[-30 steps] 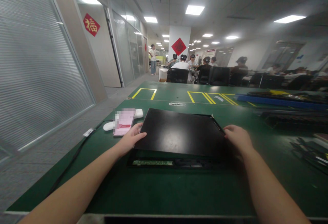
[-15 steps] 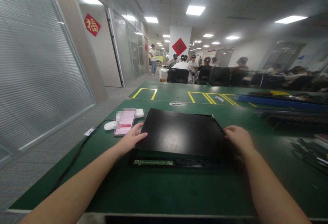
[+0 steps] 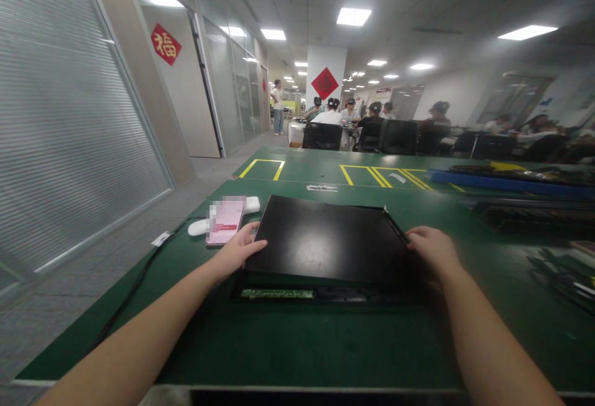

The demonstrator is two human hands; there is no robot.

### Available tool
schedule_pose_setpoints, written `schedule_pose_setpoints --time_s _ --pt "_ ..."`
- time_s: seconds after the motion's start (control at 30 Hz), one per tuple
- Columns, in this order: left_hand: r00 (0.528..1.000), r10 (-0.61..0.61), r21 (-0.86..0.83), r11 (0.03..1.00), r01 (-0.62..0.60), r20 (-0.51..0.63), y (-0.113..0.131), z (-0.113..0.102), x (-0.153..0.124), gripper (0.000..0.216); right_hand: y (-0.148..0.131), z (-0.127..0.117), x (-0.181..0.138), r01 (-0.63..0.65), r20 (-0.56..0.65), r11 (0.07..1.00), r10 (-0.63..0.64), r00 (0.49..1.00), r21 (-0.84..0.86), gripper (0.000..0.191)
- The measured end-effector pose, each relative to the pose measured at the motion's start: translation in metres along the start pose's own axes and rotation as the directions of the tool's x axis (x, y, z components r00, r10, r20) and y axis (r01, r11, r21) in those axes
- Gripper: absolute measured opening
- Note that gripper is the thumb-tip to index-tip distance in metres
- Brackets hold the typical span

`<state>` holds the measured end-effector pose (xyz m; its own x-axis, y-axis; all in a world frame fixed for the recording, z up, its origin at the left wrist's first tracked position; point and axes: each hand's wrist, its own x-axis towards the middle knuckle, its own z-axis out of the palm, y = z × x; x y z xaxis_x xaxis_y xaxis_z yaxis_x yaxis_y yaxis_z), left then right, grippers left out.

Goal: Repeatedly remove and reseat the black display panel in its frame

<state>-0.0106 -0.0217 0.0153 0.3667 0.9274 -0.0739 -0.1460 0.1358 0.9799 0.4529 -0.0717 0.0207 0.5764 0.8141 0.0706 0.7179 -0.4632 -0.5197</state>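
A flat black panel (image 3: 325, 238) lies on the green table (image 3: 297, 344), its near edge raised a little over a dark tray that shows a green circuit strip (image 3: 277, 294). My left hand (image 3: 237, 251) grips the panel's left edge, thumb on top. At the panel's right edge my right hand (image 3: 432, 250) is curled, with the fingers under or against the side.
A pink phone (image 3: 224, 222) and a white mouse-like object (image 3: 198, 227) lie left of the panel, with a black cable (image 3: 134, 282) running off the table edge. Dark trays and a blue strip (image 3: 506, 184) fill the right side. Several people sit at far tables.
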Motion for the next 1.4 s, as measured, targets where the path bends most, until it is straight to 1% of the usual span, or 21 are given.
schedule_pose_setpoints --time_s 0.2,0.4,0.7,0.83,1.0,1.13,1.23,1.3,1.33,1.4 --pt "0.999 0.002 -0.04 0.999 0.0 0.046 0.003 0.003 -0.002 0.072 -0.002 -0.001 -0.001 -0.009 0.001 1.0 0.009 1.0 -0.002 0.027" --pt "0.995 0.002 -0.025 1.0 0.0 0.095 0.006 0.004 -0.003 0.071 0.0 0.0 0.0 -0.008 -0.002 1.0 0.008 1.0 0.005 0.025" --pt "0.996 0.008 -0.012 1.0 -0.007 0.088 0.008 0.006 -0.003 0.071 -0.001 -0.001 0.0 -0.03 0.009 0.999 0.03 1.0 0.012 0.028" --pt "0.998 0.001 -0.034 0.999 0.001 0.068 0.006 0.006 -0.003 0.07 0.0 -0.001 -0.001 -0.033 0.018 0.999 0.032 0.999 0.027 0.029" --pt "0.999 -0.014 -0.096 0.995 0.011 -0.036 0.004 0.006 -0.001 0.063 0.001 -0.001 0.0 -0.028 0.01 0.999 0.027 1.0 0.037 0.027" --pt "0.996 0.014 -0.107 0.994 -0.023 -0.083 0.002 0.008 0.0 0.063 0.002 0.0 0.002 -0.032 0.019 0.999 0.032 0.999 0.036 0.027" --pt "0.994 0.047 -0.048 0.998 -0.052 -0.099 0.0 0.006 0.001 0.062 0.002 0.001 0.001 -0.029 0.016 0.999 0.029 0.999 0.03 0.027" --pt "0.991 0.086 0.04 0.996 -0.082 -0.105 -0.003 0.001 0.004 0.062 0.002 0.0 0.001 -0.027 0.016 0.999 0.026 1.0 0.029 0.027" --pt "0.987 0.116 0.103 0.989 -0.105 -0.112 -0.005 -0.002 0.006 0.062 0.002 0.0 0.0 -0.03 0.018 0.999 0.029 0.999 0.029 0.027" --pt "0.957 0.25 0.306 0.932 -0.196 -0.148 -0.008 -0.009 0.01 0.061 0.001 -0.001 0.0 -0.035 0.023 0.999 0.034 0.999 0.03 0.027"
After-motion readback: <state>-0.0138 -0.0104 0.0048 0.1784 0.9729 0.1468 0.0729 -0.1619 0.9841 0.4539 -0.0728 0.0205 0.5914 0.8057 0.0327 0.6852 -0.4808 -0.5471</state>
